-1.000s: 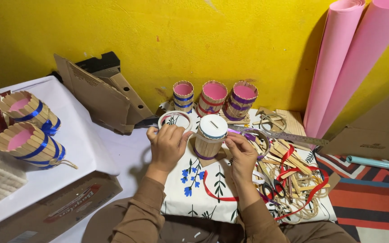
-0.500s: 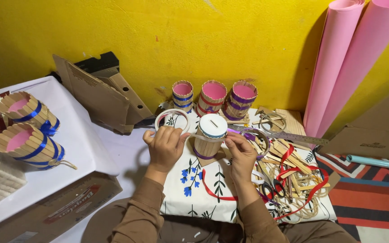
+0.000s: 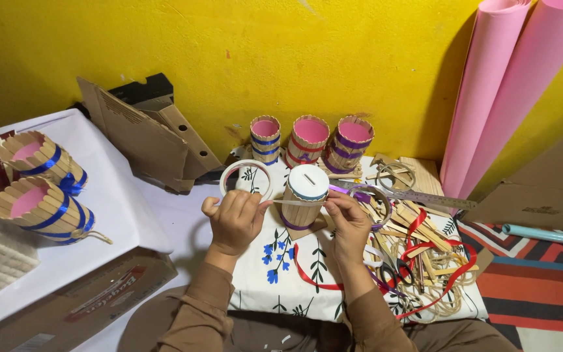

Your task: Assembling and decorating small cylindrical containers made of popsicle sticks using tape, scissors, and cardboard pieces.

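My left hand (image 3: pixel 232 220) grips a white roll of tape (image 3: pixel 246 178), raised upright above the fingers. A strip of tape (image 3: pixel 294 202) runs from it across to my right hand (image 3: pixel 346 218), which pinches the strip's free end. Between and just behind the hands stands a small wooden-stick barrel (image 3: pixel 303 198) with a white slotted lid; the strip crosses in front of its upper part. The barrel rests on a white floral cloth (image 3: pixel 275 280).
Three stick cups with pink insides (image 3: pixel 309 142) stand at the yellow wall. Two blue-ribboned stick cups (image 3: pixel 37 202) lie on a white table at left. Cardboard pieces (image 3: pixel 144 137), a metal ruler (image 3: pixel 418 195), red ribbon and loose sticks (image 3: pixel 425 261), pink paper rolls (image 3: pixel 509 91) surround the cloth.
The hands have spread apart, drawing a strip of tape out from the roll across the front of the barrel. The roll has stayed raised in the left hand.
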